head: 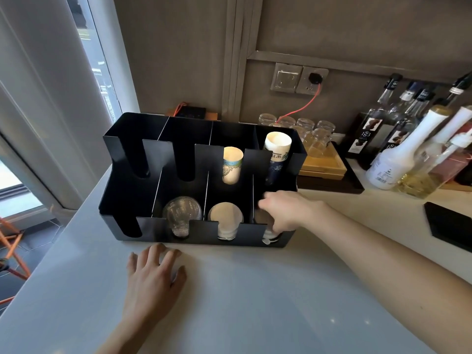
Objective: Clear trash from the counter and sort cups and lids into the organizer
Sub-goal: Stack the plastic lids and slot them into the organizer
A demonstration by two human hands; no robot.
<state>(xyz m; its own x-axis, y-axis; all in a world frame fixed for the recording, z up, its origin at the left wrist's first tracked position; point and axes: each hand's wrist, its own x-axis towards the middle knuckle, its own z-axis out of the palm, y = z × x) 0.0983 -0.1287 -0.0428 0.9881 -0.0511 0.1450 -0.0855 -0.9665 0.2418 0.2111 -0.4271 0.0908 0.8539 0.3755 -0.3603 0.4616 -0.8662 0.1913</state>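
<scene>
A black organizer point(127, 200) with slotted compartments stands on the pale counter point(242, 302). Its back row holds a paper cup stack with a teal print point(232, 166) and a taller dark-printed cup stack point(277, 152). In the front row sit clear plastic lids point(181, 215) and white lids point(225, 218). My right hand point(283, 212) reaches into the front right compartment, fingers curled on a lid stack point(268, 235) that is mostly hidden under it. My left hand point(155, 274) lies flat on the counter just before the organizer, fingers spread, holding nothing.
Upturned glasses point(304, 126) stand on a wooden tray point(324, 167) behind the organizer. Syrup and liquor bottles point(398, 149) crowd the back right. A black mat point(449, 223) lies at the right edge. The counter's left edge drops off beside a window.
</scene>
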